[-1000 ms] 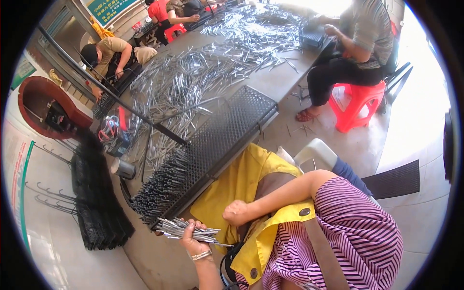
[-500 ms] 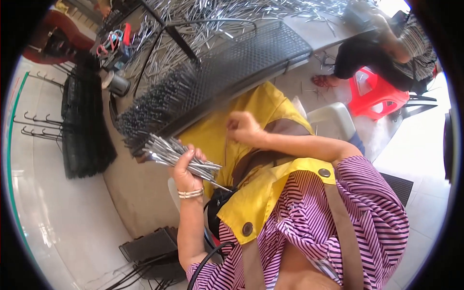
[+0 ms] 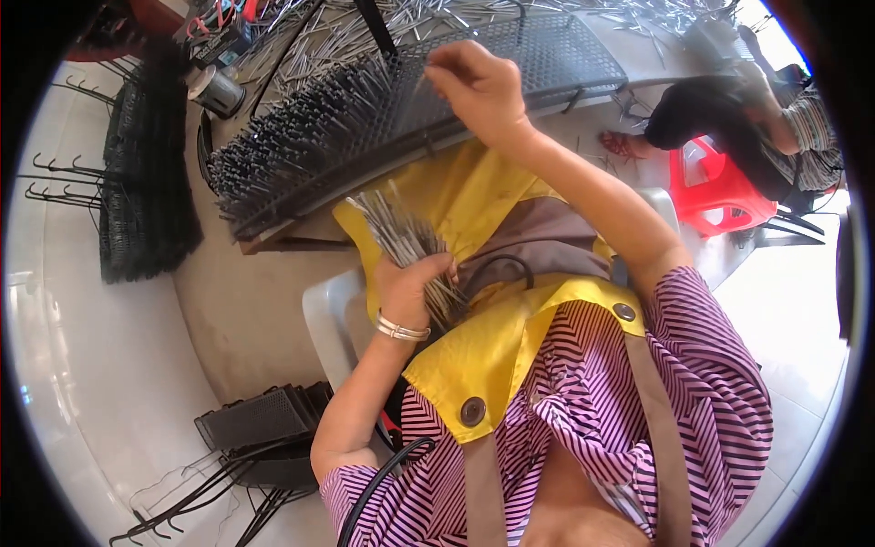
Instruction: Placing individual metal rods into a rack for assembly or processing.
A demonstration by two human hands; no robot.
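My left hand (image 3: 410, 284) is closed around a bundle of thin silvery metal rods (image 3: 394, 228), held over my lap and yellow apron (image 3: 460, 205). The rods fan out above the fist, and their lower ends poke out below it. Over a long black perforated rack (image 3: 538, 68), my right hand (image 3: 481, 87) is raised with thumb and fingers pinched. A thin metal rod (image 3: 421, 89), faint and blurred, hangs from that pinch. Many similar rods (image 3: 301, 137) stand upright, packed close in the rack's left part; the part to the right shows bare holes.
Loose rods (image 3: 310, 41) lie scattered on the table behind the rack. A metal can (image 3: 217, 91) stands left of it. Black bristly racks with hooks (image 3: 150, 173) hang at the left; black trays (image 3: 264, 424) sit lower left. Another person sits near a red stool (image 3: 715, 187).
My right hand has moved up from my lap to over the rack. My left hand with the bundle has shifted right, nearer my lap, and the rods now point more upright.
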